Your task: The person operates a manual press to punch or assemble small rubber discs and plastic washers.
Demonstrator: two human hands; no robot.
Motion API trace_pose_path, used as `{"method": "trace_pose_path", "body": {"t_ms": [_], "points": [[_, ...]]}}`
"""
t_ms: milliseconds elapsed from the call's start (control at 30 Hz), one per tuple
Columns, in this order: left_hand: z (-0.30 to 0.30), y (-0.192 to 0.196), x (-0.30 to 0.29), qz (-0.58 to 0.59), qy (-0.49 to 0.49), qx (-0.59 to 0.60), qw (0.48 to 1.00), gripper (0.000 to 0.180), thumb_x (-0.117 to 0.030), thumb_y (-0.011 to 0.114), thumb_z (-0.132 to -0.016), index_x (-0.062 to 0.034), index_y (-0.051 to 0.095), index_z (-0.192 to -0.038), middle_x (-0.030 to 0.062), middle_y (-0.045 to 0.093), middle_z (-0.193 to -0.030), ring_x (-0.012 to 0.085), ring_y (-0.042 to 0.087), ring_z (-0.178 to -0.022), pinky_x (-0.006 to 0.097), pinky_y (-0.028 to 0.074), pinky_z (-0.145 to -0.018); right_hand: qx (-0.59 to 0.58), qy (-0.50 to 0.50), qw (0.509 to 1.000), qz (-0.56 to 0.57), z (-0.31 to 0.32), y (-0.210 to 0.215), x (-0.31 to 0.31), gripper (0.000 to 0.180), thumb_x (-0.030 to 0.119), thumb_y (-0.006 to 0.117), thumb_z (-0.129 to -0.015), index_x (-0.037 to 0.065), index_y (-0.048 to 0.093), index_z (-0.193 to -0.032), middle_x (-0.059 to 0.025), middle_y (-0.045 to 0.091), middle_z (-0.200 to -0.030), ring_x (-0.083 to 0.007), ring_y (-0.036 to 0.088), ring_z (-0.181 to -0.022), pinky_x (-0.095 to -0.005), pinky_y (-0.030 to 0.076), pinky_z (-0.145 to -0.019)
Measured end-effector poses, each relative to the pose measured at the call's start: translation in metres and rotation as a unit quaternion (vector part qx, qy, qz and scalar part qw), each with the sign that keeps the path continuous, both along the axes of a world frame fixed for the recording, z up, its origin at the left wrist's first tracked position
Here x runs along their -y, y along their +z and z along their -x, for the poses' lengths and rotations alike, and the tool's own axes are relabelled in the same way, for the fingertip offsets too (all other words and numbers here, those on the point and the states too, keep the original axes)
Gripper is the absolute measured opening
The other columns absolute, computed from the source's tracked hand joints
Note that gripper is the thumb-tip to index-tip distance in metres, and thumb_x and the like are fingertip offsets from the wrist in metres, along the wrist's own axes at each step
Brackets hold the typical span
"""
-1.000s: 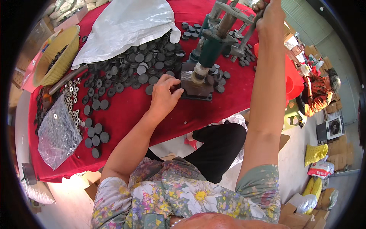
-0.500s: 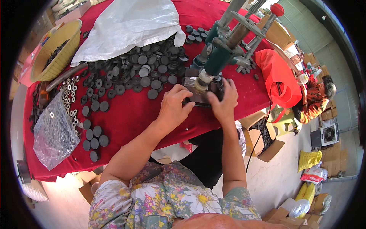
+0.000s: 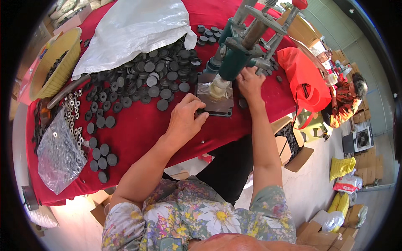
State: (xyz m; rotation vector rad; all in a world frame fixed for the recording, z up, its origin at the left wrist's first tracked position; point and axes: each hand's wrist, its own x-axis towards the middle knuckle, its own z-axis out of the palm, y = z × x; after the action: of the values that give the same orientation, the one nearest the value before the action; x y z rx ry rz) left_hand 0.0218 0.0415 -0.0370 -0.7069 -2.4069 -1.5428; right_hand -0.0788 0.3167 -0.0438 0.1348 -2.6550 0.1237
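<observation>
A green hand press (image 3: pixel 236 58) with a red knob stands on the red-covered table, its pale round tip (image 3: pixel 219 85) over a flat metal base plate (image 3: pixel 222 104). My left hand (image 3: pixel 185 119) is beside the plate's left edge, thumb and forefinger bent around something dark that I cannot make out. To the right of the press column, my right hand (image 3: pixel 251 87) reaches up beside the press, its fingertips partly hidden near the metal fitting. One black disc (image 3: pixel 243 103) lies right of the plate. A large heap of black discs (image 3: pixel 146 77) spreads to the left.
A white sack (image 3: pixel 138 33) covers part of the heap. Left are a clear bag (image 3: pixel 60 154) of small parts, metal rings (image 3: pixel 71 111) and a yellow basket (image 3: pixel 58 67). A red bag (image 3: pixel 307 83) hangs at the right edge; a person (image 3: pixel 347 100) is beyond.
My right hand has moved up and away from the base plate to beside the press column. My left hand stays at the plate's left edge. The whole view has shifted slightly.
</observation>
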Motion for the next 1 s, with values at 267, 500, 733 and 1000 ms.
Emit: {"method": "trace_pose_path", "body": {"t_ms": [267, 500, 733, 1000], "points": [[-0.002, 0.006, 0.000, -0.014, -0.003, 0.013, 1.000, 0.022, -0.001, 0.073, -0.078, 0.0055, 0.065, -0.098, 0.0106, 0.060, -0.099, 0.0181, 0.061, -0.068, 0.030, 0.049, -0.062, -0.086, 0.014, 0.988, 0.131, -0.096, -0.013, 0.001, 0.051, 0.028, 0.069, -0.084, 0.016, 0.057, -0.133, -0.0115, 0.048, -0.143, -0.0329, 0.042, -0.131, -0.0511, 0.031, -0.102], [-0.007, 0.005, -0.003, -0.006, -0.019, -0.023, 1.000, 0.021, 0.003, 0.072, -0.076, 0.0045, 0.064, -0.095, 0.0105, 0.059, -0.098, 0.0171, 0.060, -0.068, 0.028, 0.048, -0.060, -0.013, 0.042, 0.999, -0.011, -0.060, -0.007, -0.001, 0.058, 0.037, 0.069, -0.085, 0.027, 0.052, -0.140, -0.0132, 0.042, -0.148, -0.0324, 0.035, -0.138, -0.0514, 0.029, -0.105], [-0.005, 0.004, -0.008, -0.011, -0.027, -0.027, 0.999, 0.019, 0.004, 0.072, -0.077, 0.0028, 0.065, -0.094, 0.0095, 0.059, -0.096, 0.0149, 0.059, -0.069, 0.026, 0.047, -0.059, 0.066, 0.120, 0.987, -0.087, 0.063, -0.008, -0.065, 0.044, 0.041, 0.059, -0.090, 0.025, 0.058, -0.131, -0.0079, 0.047, -0.144, -0.0289, 0.039, -0.134, -0.0522, 0.031, -0.102], [-0.002, 0.002, 0.000, -0.017, -0.020, 0.006, 1.000, 0.018, 0.002, 0.072, -0.078, 0.0026, 0.066, -0.095, 0.0102, 0.059, -0.094, 0.0183, 0.059, -0.067, 0.029, 0.046, -0.056, -0.047, 0.100, 0.993, 0.040, 0.093, -0.010, 0.006, 0.035, 0.023, 0.061, -0.082, 0.015, 0.067, -0.115, -0.0105, 0.061, -0.123, -0.0283, 0.057, -0.114, -0.0525, 0.039, -0.098]]}}
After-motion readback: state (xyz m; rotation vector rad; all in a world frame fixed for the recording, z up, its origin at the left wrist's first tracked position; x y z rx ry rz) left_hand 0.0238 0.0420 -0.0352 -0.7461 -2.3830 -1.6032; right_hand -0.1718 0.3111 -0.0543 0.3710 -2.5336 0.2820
